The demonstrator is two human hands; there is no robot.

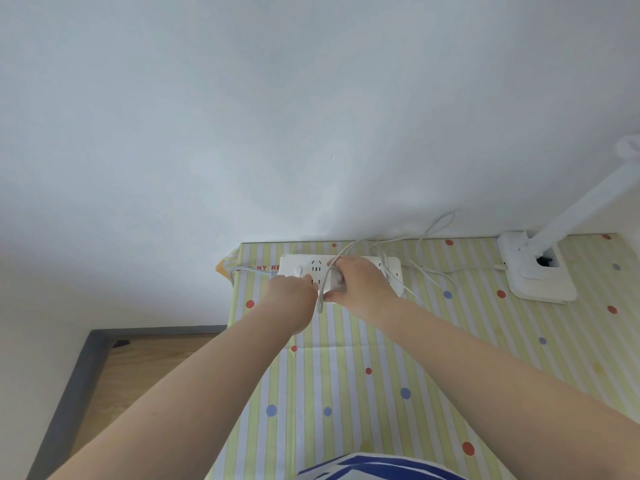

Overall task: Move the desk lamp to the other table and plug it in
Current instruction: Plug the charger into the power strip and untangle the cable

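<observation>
A table (346, 375) fills the lower middle and right of the frame, and it wears a cloth with pale yellow, white and blue stripes and red and blue dots. Behind it a plain white wall (242, 116) takes up the whole top half. At the lower left there is a bit of wooden floor (131, 368) with a dark grey edge strip along the wall. A white power strip (308, 268) lies on the cloth close to the wall, just above the middle of the frame. The left hand (291, 299) rests on the near edge of the strip, fingers bent down on it. The right hand (360, 282) sits over the middle of the strip with its fingers curled round a white plug (337, 280). You cannot tell if the plug is all the way in. A thin white cord (412, 244) loops from there across the cloth. The white desk lamp (540, 268) stands on the table at the right edge, its flat base on the cloth and its arm reaching up to the upper right.
</observation>
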